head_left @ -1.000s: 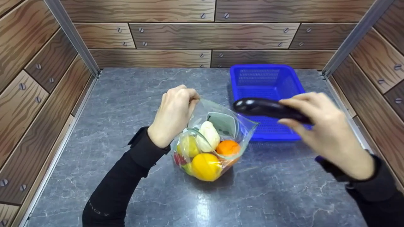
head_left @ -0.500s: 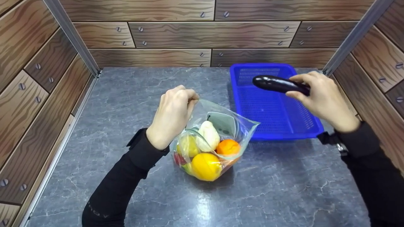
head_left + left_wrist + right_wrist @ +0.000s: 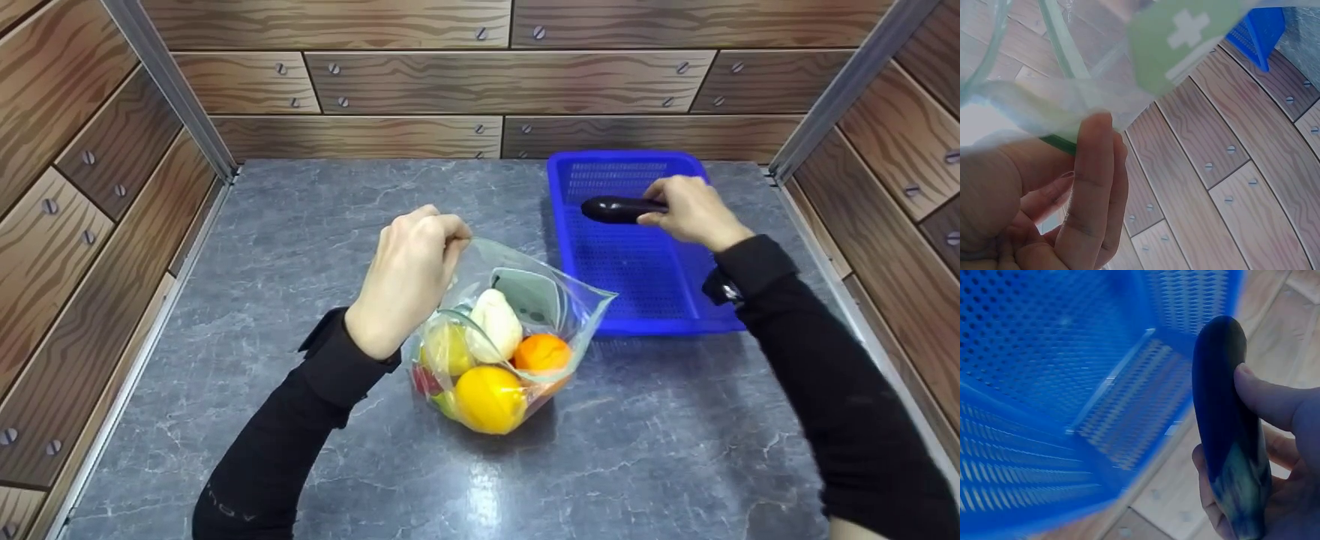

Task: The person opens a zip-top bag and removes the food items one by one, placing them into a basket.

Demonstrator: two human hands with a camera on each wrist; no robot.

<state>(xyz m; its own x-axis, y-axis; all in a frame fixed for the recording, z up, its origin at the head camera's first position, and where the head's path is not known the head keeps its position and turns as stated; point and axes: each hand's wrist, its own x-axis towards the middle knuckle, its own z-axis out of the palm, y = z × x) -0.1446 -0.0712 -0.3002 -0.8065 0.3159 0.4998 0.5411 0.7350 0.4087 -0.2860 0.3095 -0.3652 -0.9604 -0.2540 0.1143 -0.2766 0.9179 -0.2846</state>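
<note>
My right hand (image 3: 691, 210) grips a dark eggplant (image 3: 616, 210) over the blue plastic basket (image 3: 556, 247); in the right wrist view the thumb lies along the eggplant (image 3: 1224, 394) and its green stem end points down toward the palm. With thumb and fingers my left hand (image 3: 409, 274) pinches the rim of a clear zip bag (image 3: 592, 319), whose mouth gapes toward the right. Inside the bag sit a pale pear-shaped fruit (image 3: 495, 326), an orange (image 3: 541, 352), a yellow fruit (image 3: 491, 399), a yellow-green one (image 3: 448, 349) and something red, partly hidden.
The bag stands on a grey marbled tabletop (image 3: 315, 225), left of and nearer than the basket. Wood-patterned walls (image 3: 412, 82) with metal corner strips enclose the table at the back and both sides.
My right hand has carried the eggplant from beside the bag's mouth back and away over the basket. The left hand and the bag have stayed nearly still.
</note>
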